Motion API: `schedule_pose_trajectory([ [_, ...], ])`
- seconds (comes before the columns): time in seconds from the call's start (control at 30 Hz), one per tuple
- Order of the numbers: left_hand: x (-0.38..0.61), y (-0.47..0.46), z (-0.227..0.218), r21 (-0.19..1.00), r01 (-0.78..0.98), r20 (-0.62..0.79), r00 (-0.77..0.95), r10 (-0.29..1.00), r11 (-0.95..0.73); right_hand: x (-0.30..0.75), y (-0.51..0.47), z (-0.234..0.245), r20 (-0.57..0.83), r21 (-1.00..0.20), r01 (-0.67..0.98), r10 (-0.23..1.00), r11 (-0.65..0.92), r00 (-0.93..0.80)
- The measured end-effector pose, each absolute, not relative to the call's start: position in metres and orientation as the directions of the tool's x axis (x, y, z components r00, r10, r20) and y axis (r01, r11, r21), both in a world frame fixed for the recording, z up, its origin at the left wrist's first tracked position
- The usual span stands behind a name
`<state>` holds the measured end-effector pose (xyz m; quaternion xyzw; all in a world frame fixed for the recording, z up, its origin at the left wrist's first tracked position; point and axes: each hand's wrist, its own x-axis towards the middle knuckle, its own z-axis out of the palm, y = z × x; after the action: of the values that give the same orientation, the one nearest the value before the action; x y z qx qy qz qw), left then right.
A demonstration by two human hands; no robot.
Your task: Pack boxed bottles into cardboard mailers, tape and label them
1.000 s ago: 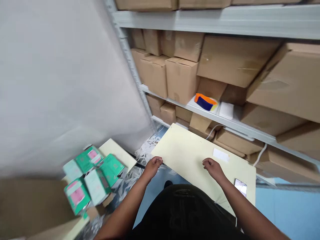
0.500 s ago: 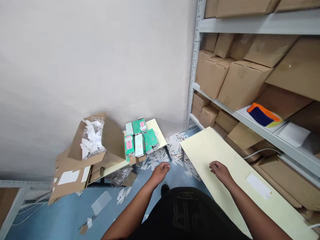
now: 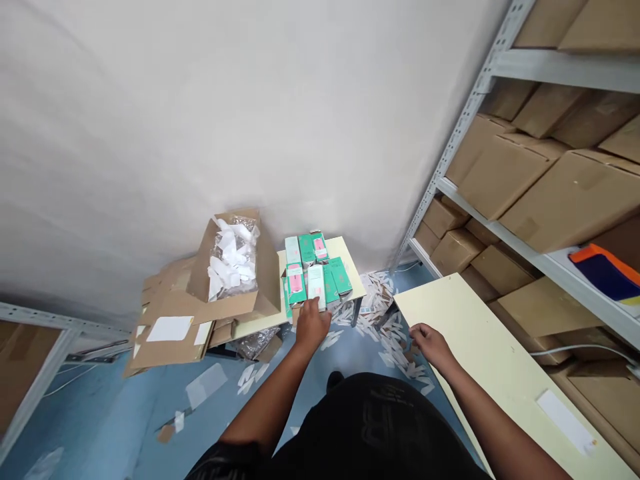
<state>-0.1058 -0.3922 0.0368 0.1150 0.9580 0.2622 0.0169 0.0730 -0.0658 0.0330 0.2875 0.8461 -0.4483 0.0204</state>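
Note:
My left hand (image 3: 313, 325) reaches over the front of the small table, thumb apart from the fingers. Its fingertips are at the lower end of a white and pale green carton (image 3: 316, 280); whether they touch it I cannot tell. Around that carton lie several green boxes, among them one with a pink panel (image 3: 296, 281) and a plain green one (image 3: 341, 275). My right hand (image 3: 430, 345) hovers by the left edge of the long cream table (image 3: 465, 333), its fingers loosely curled with nothing visible in them.
An open cardboard box (image 3: 267, 280) of white paper scraps and plastic stands left of the cartons, beside flattened cardboard (image 3: 170, 293). Paper strips (image 3: 373, 307) litter the blue floor. A metal shelf (image 3: 520, 230) holding brown boxes rises on the right.
My view has turned to the left. My left hand has moved forward, from above the floor to the white carton. My right hand has shifted toward the long table's left edge.

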Motion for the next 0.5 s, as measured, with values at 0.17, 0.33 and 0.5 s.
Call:
schedule_pose_trajectory([
  [0.17, -0.176, -0.380, 0.030, 0.262, 0.125, -0.151, -0.974, 0.168, 0.957, 0.036, -0.117, 0.044, -0.274, -0.774, 0.432, 0.369, 0.464, -0.888],
  [0.33, -0.209, -0.351, 0.025, 0.074, 0.197, -0.279, -0.937, 0.210, 0.978, 0.053, -0.125, 0.042, -0.325, -0.750, 0.487, 0.393, 0.447, -0.860],
  [0.5, -0.227, -0.353, 0.031, 0.129, 0.125, -0.361, -0.918, 0.164, 0.984, 0.086, -0.109, 0.026, -0.417, -0.717, 0.620, 0.517, 0.318, -0.747],
])
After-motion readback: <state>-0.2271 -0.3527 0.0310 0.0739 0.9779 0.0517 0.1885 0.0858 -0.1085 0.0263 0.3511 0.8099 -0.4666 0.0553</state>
